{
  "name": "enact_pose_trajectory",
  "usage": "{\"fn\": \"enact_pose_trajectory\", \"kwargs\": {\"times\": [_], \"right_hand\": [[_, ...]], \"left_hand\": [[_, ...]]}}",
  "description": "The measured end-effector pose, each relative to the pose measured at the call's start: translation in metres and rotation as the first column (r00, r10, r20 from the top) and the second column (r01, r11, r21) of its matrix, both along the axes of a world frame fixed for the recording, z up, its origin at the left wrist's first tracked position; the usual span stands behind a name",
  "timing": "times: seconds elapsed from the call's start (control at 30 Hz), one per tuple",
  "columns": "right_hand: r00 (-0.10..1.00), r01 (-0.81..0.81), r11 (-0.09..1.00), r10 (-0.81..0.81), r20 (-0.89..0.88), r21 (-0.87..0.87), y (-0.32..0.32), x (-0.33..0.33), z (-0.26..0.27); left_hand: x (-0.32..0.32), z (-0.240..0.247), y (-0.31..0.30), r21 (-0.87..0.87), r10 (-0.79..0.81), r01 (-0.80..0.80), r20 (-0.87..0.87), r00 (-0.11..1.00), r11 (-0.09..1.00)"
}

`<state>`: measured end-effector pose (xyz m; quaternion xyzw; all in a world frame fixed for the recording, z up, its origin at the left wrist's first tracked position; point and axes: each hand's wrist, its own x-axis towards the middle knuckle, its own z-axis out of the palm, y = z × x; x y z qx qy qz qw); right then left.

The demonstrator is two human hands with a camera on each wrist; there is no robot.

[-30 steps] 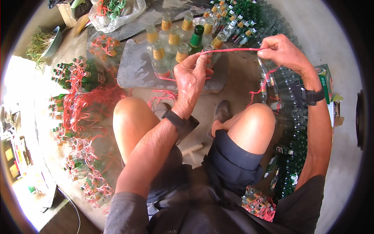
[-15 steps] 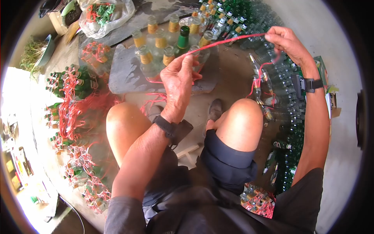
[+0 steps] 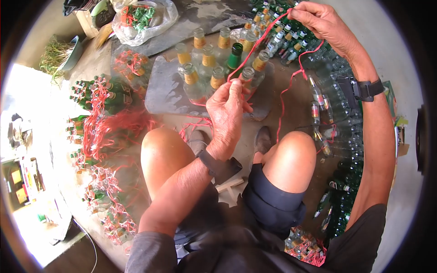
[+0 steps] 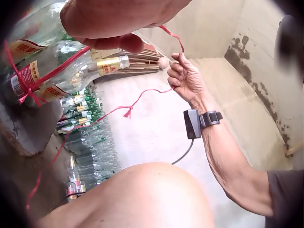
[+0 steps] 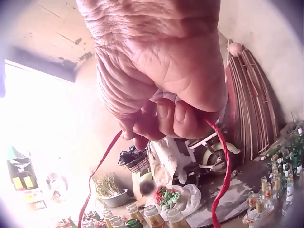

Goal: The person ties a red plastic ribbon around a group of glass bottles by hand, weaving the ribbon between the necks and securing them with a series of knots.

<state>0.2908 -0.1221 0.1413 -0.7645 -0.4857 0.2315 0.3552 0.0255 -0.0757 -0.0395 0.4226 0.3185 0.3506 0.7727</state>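
Clear glass bottles (image 3: 208, 60) crowd close; left hand (image 3: 226, 111) and right hand (image 3: 325, 27) pinch thin red plastic string (image 5: 227, 164), slanting up rightward.

A dark grey shirt (image 3: 227, 255) has short, loose sleeves (image 3: 150, 252). Dark navy shorts (image 3: 275, 186) end above bare knees (image 3: 291, 152). The shoes (image 3: 262, 138) are dark and low-cut. Black straps (image 4: 212, 118) circle both wrists (image 3: 364, 75); the right one bears a dark boxy camera (image 4: 192, 124) with a thin grey cable (image 4: 183, 153) curving from its underside.
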Motion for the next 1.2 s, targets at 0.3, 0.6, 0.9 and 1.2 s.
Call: {"fn": "enact_pose_trajectory", "kwargs": {"times": [0.3, 0.6, 0.9, 1.2], "right_hand": [[0.905, -0.259, 0.965, 0.253, 0.343, -0.027, 0.085, -0.028, -0.016], [0.847, -0.436, 0.888, 0.46, 0.268, -0.144, 0.148, -0.078, -0.019], [0.82, -0.494, 0.846, 0.53, 0.217, -0.202, 0.178, -0.122, -0.03], [0.66, -0.541, 0.824, 0.54, 0.523, -0.168, 0.21, -0.12, -0.093]], "left_hand": [[-0.009, 0.016, -0.002, -0.076, 0.072, -0.072, -0.005, 0.997, 0.994], [-0.012, 0.015, 0.0, -0.135, 0.147, -0.144, 0.01, 0.989, 0.98], [-0.014, 0.018, 0.003, -0.174, 0.176, -0.169, 0.028, 0.984, 0.97], [-0.013, 0.012, 0.009, -0.249, 0.235, -0.206, 0.09, 0.968, 0.946]]}}
